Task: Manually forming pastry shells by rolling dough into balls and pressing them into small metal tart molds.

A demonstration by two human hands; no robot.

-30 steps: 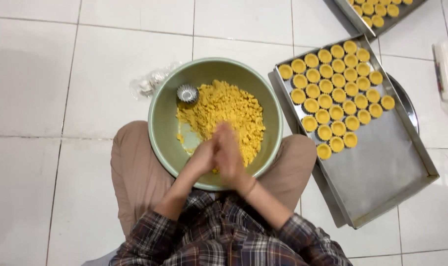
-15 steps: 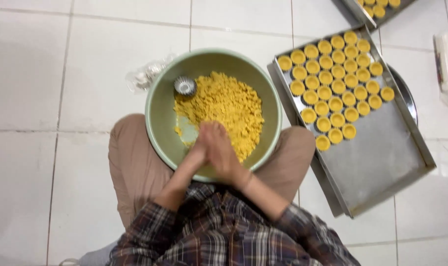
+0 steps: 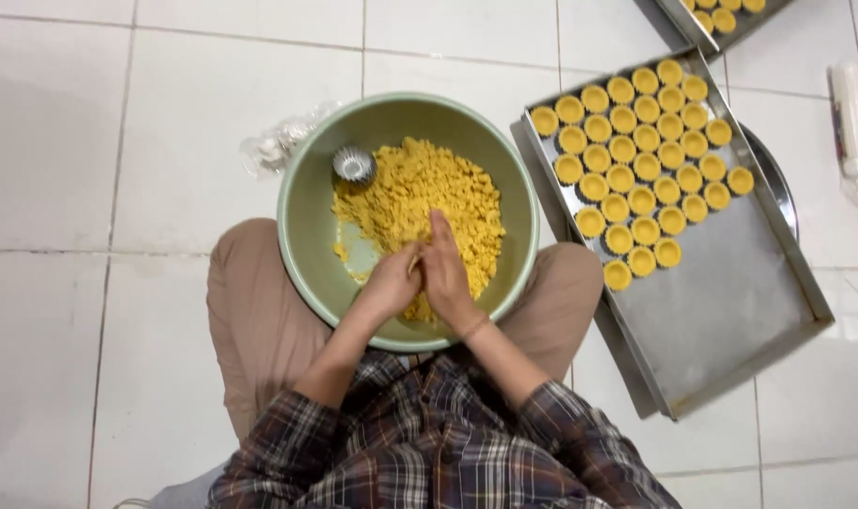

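A green bowl (image 3: 306,226) rests on my lap and holds a heap of crumbly yellow dough (image 3: 429,193). A small fluted metal mould (image 3: 354,165) lies inside it at the upper left. My left hand (image 3: 387,283) and my right hand (image 3: 448,273) meet palm to palm over the near side of the dough. The right hand's fingers stretch forward over the heap. Whatever sits between the palms is hidden.
A metal baking tray (image 3: 731,320) lies on the white tiled floor to my right, its far half filled with several rows of yellow filled tart shells (image 3: 636,160). A second tray (image 3: 721,19) shows at the top edge. A crumpled plastic bag (image 3: 278,146) lies left of the bowl, a white roll (image 3: 853,113) at far right.
My hands stay pressed together over the bowl; the right hand's fingers now reach further forward over the dough. The view has shifted slightly.
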